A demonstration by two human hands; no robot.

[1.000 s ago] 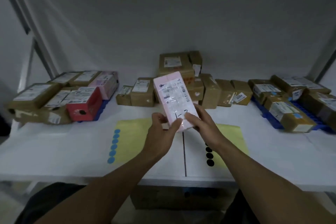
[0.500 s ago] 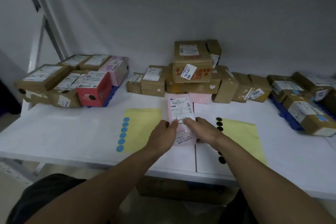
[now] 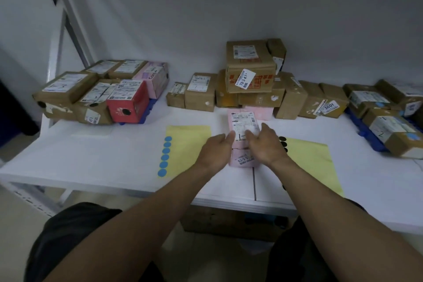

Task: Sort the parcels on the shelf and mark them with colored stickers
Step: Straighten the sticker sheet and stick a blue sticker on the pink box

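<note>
A pink parcel with a white shipping label lies flat on the white shelf, in the middle near the front. My left hand grips its left side and my right hand grips its right side, thumbs on the label. A yellow sheet with a column of blue stickers lies to the left. Another yellow sheet with black stickers lies to the right, partly hidden by my right wrist.
A heap of brown parcels stands behind the pink one against the wall. Labelled parcels, among them a red box, sit on a blue tray at the left. More brown parcels rest on a blue tray at the right.
Both hands have lowered the pink parcel from in front of me down onto the shelf between the two yellow sheets. The camera has tilted and shifted a little.
</note>
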